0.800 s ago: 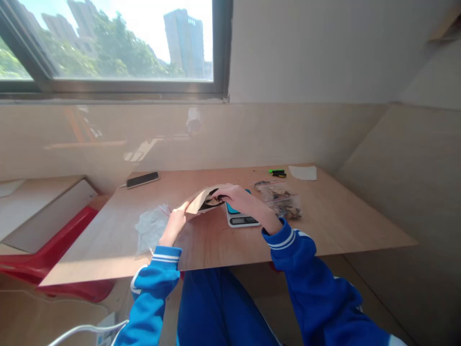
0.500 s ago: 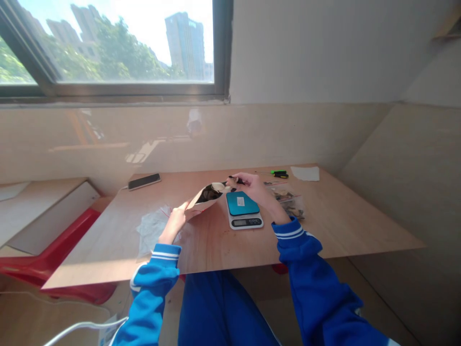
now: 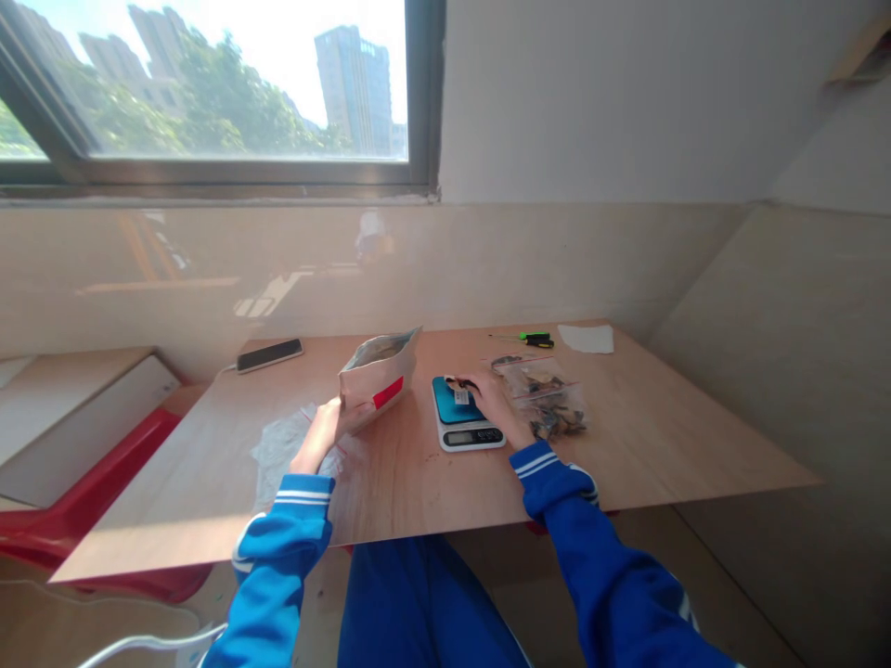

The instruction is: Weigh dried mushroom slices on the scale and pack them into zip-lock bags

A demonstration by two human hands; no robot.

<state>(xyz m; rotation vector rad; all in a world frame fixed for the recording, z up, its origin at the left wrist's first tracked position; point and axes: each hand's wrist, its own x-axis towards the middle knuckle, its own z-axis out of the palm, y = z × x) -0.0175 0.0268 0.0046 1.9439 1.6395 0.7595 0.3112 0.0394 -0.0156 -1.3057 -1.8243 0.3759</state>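
My left hand (image 3: 321,429) grips the lower corner of a brown paper pouch (image 3: 380,375) with a red label, which stands upright with its mouth open. My right hand (image 3: 491,401) rests over the teal platform of a small white digital scale (image 3: 465,423) and pinches a small dark piece above it. A clear plastic bag (image 3: 547,396) with dark bits inside lies just right of that hand.
A black phone (image 3: 269,353) lies at the back left of the wooden table (image 3: 661,436). A green-handled tool (image 3: 535,339) and a white paper (image 3: 586,338) sit at the back right. Clear plastic bags (image 3: 282,449) lie by my left wrist. A red chair (image 3: 90,506) stands left.
The pouch went from tilted toward the scale to upright. My right hand drew a dark piece out of its mouth and came down onto the scale's platform.
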